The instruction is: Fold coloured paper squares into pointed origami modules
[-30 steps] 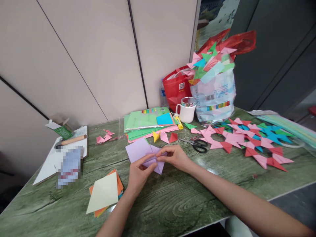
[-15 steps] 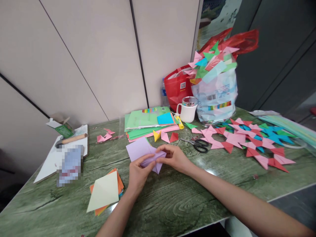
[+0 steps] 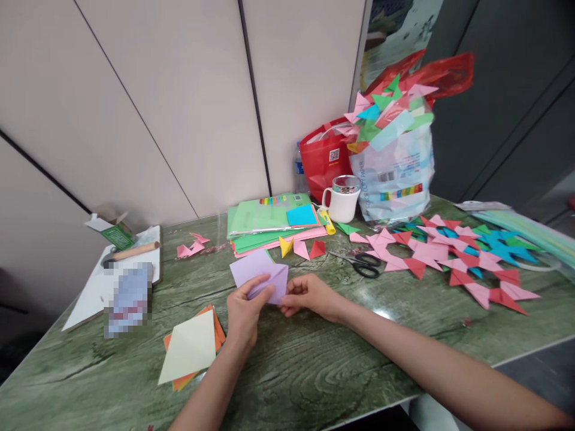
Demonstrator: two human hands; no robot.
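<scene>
Tabletop [image 3: 323, 365] in green wood grain fills my view, with a copy-paper bag [image 3: 390, 179] brimming with folded shapes at the back right and a green paper pack [image 3: 256, 218] left of it. Nearer, a stack of squares topped by a cream sheet [image 3: 191, 347] lies beside the left forearm. Lilac paper [image 3: 251, 265] is between the two hands, part folded; I judge the step to be forming a crease at its right side. The left hand [image 3: 242, 308] is nearly closed, pinching it between thumb and fingers. The right hand [image 3: 311, 297] is loosely curled at the lower right corner; I cannot tell whether it grips. The next move, I reckon, calls for the left pinch to stay steady while the right fingertips align and press that edge. Beyond sits a small yellow folded piece [image 3: 285, 246].
</scene>
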